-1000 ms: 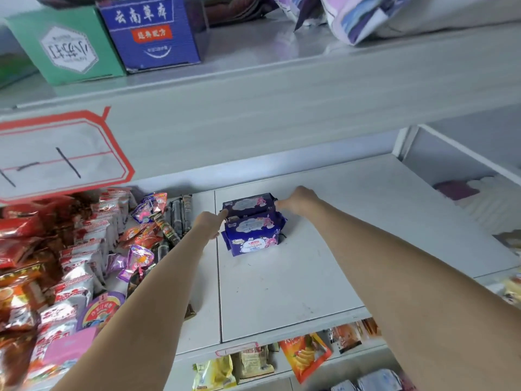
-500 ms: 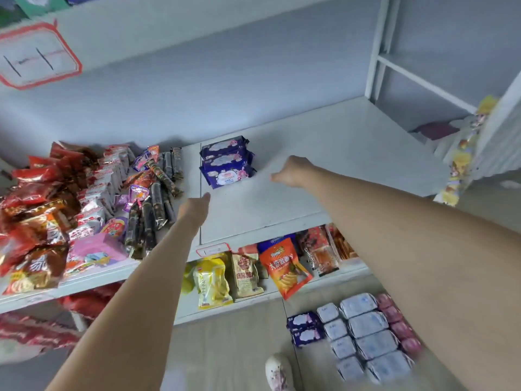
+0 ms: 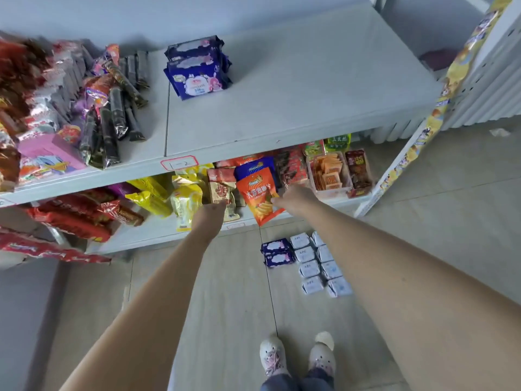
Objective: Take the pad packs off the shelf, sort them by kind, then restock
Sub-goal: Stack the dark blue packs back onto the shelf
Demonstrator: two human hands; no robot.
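Nearest the camera, two pale slip-on shoes (image 3: 296, 356) stand on the beige tiled floor (image 3: 225, 306). Both bare forearms reach forward and down. The left hand (image 3: 210, 214) is seen from the back with its fingers pointing away, so whether they are spread or curled cannot be told; it holds nothing visible. The right hand (image 3: 296, 197) hangs with fingers loosely bent, its fingertips in front of an orange crisp bag (image 3: 258, 197) printed with large white Chinese characters, though contact cannot be confirmed.

On the floor beyond the shoes lie the sorted pad packs: two dark purple soft plastic packs (image 3: 276, 252), side by side, each with a pale label, and just right of them two rows of small white wrapped packs (image 3: 315, 263) with faint blue print too small to read. The right forearm covers part of that group.

Further off, the lower white shelf (image 3: 158, 235) holds yellow, red and brown snack bags. On the front edge of the upper white shelf (image 3: 282, 94) sits a red-bordered tag (image 3: 179, 163) with a handwritten mark that looks like "1-2". Up there, a stack of dark purple pad packs (image 3: 197, 69) with a white and pink cartoon label rests near the back wall, beside black wrapped snack sticks (image 3: 115, 119); its lettering is blurred. The red packets at far left are cut off.
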